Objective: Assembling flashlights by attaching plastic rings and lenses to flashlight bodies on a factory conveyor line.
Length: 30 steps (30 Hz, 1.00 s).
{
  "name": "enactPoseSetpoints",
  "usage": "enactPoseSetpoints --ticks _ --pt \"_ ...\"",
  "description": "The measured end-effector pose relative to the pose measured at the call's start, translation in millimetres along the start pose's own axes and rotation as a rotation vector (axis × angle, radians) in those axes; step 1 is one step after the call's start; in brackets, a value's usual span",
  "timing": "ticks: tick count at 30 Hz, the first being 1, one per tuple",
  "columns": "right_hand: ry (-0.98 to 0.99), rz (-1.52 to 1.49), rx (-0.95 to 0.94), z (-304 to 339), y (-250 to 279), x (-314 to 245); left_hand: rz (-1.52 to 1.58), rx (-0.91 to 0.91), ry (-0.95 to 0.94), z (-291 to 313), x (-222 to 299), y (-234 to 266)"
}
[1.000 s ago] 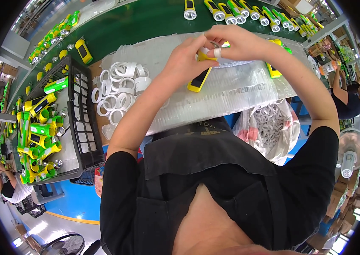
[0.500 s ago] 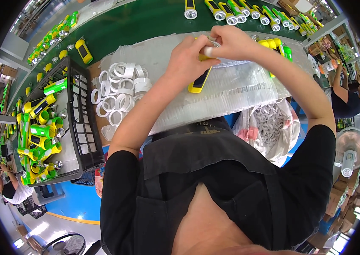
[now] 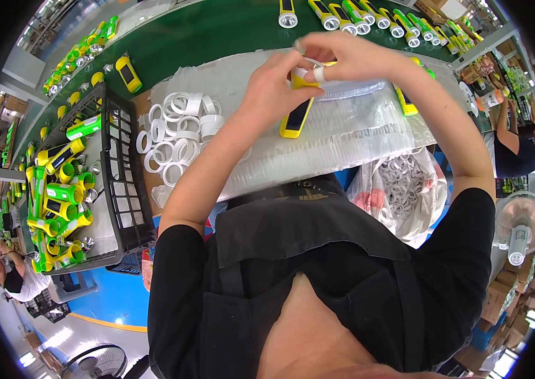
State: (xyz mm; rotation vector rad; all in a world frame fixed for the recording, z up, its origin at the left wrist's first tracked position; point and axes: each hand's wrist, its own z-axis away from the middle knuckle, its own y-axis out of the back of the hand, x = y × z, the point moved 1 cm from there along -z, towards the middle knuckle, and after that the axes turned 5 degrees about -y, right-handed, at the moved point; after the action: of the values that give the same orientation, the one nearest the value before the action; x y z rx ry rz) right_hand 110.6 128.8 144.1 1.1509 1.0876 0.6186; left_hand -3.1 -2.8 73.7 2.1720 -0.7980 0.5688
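Note:
A yellow flashlight [image 3: 294,121] with a dark panel stands tilted over the plastic-covered work surface. My left hand [image 3: 275,87] is wrapped round its body. At the upper end, the fingers of my right hand [image 3: 343,58] curl round the flashlight's head, slightly smeared by motion. A white band [image 3: 319,74] wraps one of the right hand's digits. Something pale and ring-like shows between the two hands, mostly hidden by fingers. Left of my left forearm lies a pile of white rings [image 3: 185,129].
A black crate [image 3: 125,189] of green and yellow flashlight bodies stands at the left. Finished-looking flashlights [image 3: 359,24] line the green belt [image 3: 217,35] beyond. A bag [image 3: 428,189] of small white rings hangs at the near right. Other people sit at both sides.
My right hand's fingers have shifted left and up over the flashlight's head, opening out a little. The left hand keeps its hold with hardly any movement.

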Motion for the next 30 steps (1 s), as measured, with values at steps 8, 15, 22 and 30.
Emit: enactPoseSetpoints --ticks 8,15,22,30 --pt "-0.102 -0.51 0.379 7.9 -49.4 16.7 0.018 0.008 0.056 5.8 -10.4 10.8" --pt "-0.212 -1.014 0.645 33.0 -190.8 -46.9 0.47 0.12 0.24 16.9 -15.3 11.5" --pt "0.365 -1.604 -0.841 72.8 -124.2 -61.1 1.112 -0.075 -0.216 10.7 60.6 42.7" --pt "-0.017 -0.408 0.776 19.8 -112.9 10.3 -0.178 0.099 -0.239 -67.1 -41.2 71.9"
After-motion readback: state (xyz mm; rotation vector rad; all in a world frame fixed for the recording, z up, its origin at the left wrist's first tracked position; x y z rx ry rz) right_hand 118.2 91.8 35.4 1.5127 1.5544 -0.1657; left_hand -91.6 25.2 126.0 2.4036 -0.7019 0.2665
